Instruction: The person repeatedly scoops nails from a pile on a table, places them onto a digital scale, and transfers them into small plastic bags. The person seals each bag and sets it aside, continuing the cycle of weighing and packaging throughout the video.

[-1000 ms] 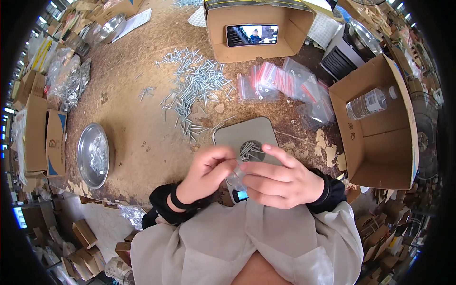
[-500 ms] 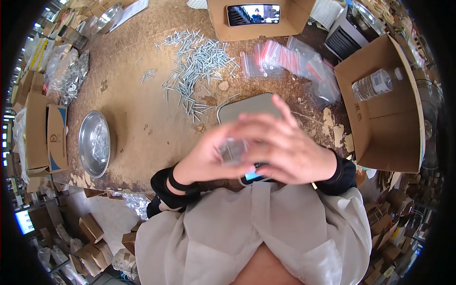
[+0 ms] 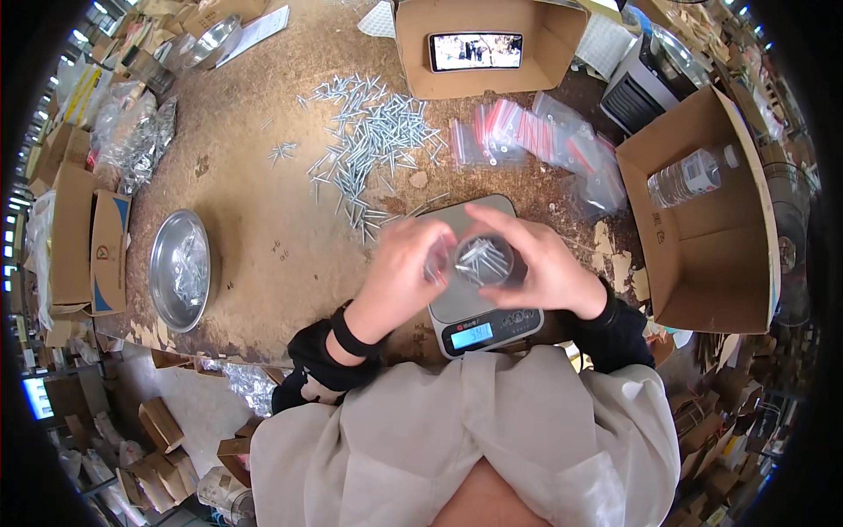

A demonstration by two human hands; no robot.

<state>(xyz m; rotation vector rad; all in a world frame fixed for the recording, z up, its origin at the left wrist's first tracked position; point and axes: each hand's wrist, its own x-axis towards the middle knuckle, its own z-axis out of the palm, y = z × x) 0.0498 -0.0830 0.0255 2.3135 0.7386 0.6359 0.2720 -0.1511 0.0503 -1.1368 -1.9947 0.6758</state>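
My right hand point(image 3: 546, 268) is wrapped round a small clear cup point(image 3: 505, 281) above a digital kitchen scale point(image 3: 439, 318). Thin silvery nails or screws point(image 3: 481, 261) fill part of the cup, whose mouth faces up toward me. Close against its left side, my left hand point(image 3: 402, 277) pinches a small clear plastic bag point(image 3: 437, 262), blurred by motion. The scale's display is lit. Past my hands lies a large loose pile of the same silvery fasteners point(image 3: 373, 132) on the worn wooden table point(image 3: 255, 237).
Flat zip bags point(image 3: 518, 132) with red edges lie at the back right. A phone point(image 3: 475, 52) rests in an open carton point(image 3: 492, 85). At right, another carton point(image 3: 711, 263) holds a plastic bottle point(image 3: 694, 178). A metal bowl point(image 3: 158, 290) containing clear plastic stands left.
My hands have moved apart slightly, bringing the filled cup and the scale's display into clearer view. The cup is now in my right hand, with the bag in my left.
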